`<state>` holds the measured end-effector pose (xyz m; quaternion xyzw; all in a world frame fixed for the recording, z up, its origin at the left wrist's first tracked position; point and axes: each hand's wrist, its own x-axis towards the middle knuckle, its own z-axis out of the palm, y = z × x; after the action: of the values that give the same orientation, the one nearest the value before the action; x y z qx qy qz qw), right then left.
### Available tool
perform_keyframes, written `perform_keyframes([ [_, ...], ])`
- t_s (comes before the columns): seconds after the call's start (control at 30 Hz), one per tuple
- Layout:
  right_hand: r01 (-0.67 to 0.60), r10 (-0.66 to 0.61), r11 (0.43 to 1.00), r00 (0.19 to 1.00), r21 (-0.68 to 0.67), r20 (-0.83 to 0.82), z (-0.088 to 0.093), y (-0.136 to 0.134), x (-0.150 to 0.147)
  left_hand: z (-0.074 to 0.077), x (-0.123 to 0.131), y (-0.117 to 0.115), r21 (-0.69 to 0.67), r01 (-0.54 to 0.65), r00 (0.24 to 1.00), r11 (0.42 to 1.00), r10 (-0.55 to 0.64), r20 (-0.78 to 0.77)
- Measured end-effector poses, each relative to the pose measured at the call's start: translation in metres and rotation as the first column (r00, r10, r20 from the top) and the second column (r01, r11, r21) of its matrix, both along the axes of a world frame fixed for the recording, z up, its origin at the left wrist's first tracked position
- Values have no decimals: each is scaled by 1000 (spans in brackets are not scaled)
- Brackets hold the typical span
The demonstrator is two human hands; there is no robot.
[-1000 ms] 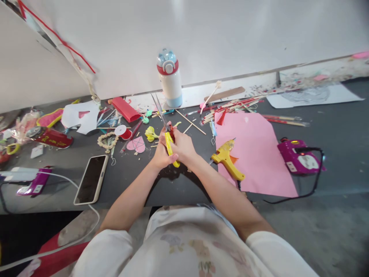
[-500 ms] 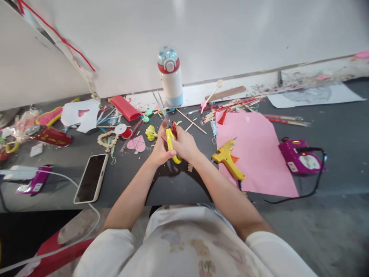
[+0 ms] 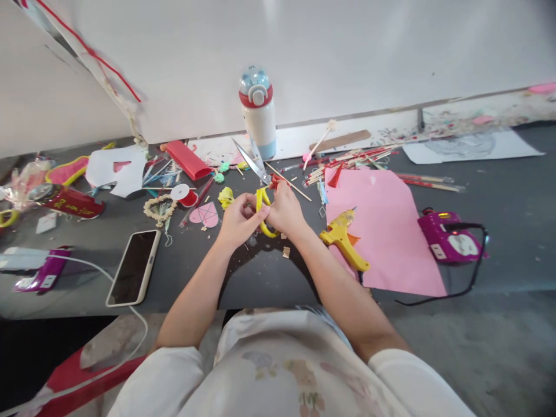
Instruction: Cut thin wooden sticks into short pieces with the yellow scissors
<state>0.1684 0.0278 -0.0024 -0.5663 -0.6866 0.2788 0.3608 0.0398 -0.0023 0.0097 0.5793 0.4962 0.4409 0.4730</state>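
Note:
Over the middle of the desk I have a pair of scissors (image 3: 255, 167) with yellow handles, blades spread and pointing away from me. My left hand (image 3: 238, 221) is closed at the left side of the handles, its thumb against the yellow loop. My right hand (image 3: 285, 211) is closed on the right side of them. Something small and red (image 3: 275, 181) shows by its fingertips near the blade joint; its kind is unclear. Left of my hands lie a crumpled yellow piece (image 3: 226, 197) and a pink paper heart (image 3: 204, 215) with dark lines across it.
A bottle (image 3: 259, 119) stands behind the blades. To the right, a yellow glue gun (image 3: 343, 236) rests on pink paper (image 3: 391, 231), near a purple power strip (image 3: 452, 237). Leftward are a phone (image 3: 134, 268), a red thread spool (image 3: 185, 196) and a red can (image 3: 72, 201).
The scissor blades have spread wider and the yellow handle has turned, showing more of its loop. My right hand has shifted slightly away from me; my left hand has moved slightly left.

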Motion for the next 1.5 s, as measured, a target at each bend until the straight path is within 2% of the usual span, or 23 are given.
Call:
perform_keyframes([
  [0.07, 5, -5, 1000, 1000, 5, 3, -1, 0, 0, -1, 0, 0, -31, 26, 998, 999, -24, 61],
  [0.2, 10, -10, 999, 1000, -36, 5, -1, 0, -1, -3, -7, 6, 30, -1, 998, 1000, -1, 59],
  [0.3, -8, 9, 998, 1000, -64, 17, 3, -3, -2, -3, -16, 12, 125, -161, 986, 979, 153, 69],
  [0.4, -49, 52, 995, 998, -83, 35, 7, -7, -4, 0, -25, 17, 339, -356, 927, 871, 375, 10],
  [0.5, -105, 110, 991, 992, -88, 60, 9, -13, -8, 1, -33, 19, 556, -335, 869, 761, 478, -131],
  [0.63, -159, 164, 984, 985, -86, 60, 10, -19, -12, -1, -38, 19, 654, -299, 792, 695, 563, -236],
  [0.9, -201, 206, 974, 978, -108, 38, 11, -21, -11, 5, -39, 17, 679, -331, 734, 655, 631, -250],
  [1.33, -215, 222, 967, 974, -137, 37, 15, -21, -10, 7, -38, 16, 622, -367, 785, 692, 589, -192],
  [1.5, -230, 241, 958, 969, -173, 44, 18, -21, -8, 6, -37, 17, 602, -384, 783, 700, 592, -190],
])
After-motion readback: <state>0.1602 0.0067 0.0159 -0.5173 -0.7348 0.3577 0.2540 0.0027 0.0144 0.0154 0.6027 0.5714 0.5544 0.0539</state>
